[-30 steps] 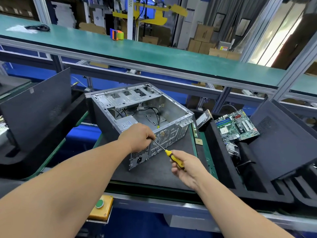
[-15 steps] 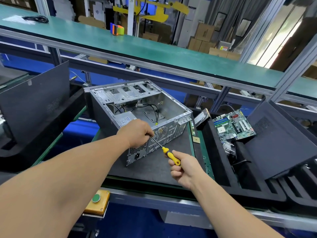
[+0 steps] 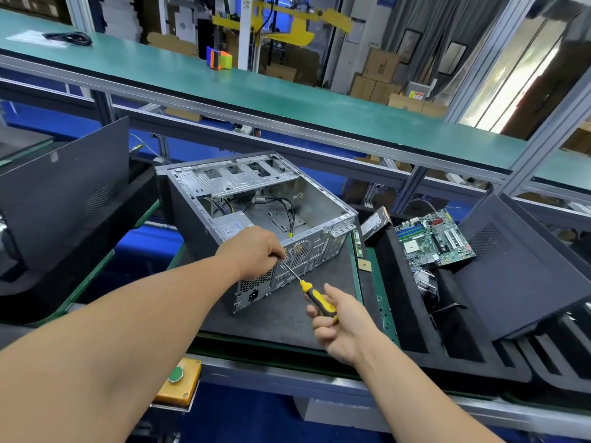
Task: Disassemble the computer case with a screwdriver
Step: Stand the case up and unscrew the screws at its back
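An open grey computer case [image 3: 256, 199] lies on its side on a dark mat [image 3: 294, 314], its rear panel facing me. Cables and a power supply show inside. My right hand [image 3: 339, 324] grips the yellow and black handle of a screwdriver [image 3: 315, 294]. The shaft runs up and left to the rear panel's upper edge. My left hand [image 3: 256, 251] rests on that edge with fingers curled around the shaft's tip, which it hides.
A green motherboard [image 3: 435, 238] and a drive [image 3: 375, 223] lie in black foam trays [image 3: 415, 314] at the right, beside a dark side panel [image 3: 524, 266]. Another dark panel [image 3: 64, 193] leans at the left. A yellow button box [image 3: 177, 383] sits at the bench's front edge.
The view has shifted slightly. My right hand has loosened and regripped the screwdriver handle, index finger now lifted. My left hand stays at the screwdriver tip on the case.
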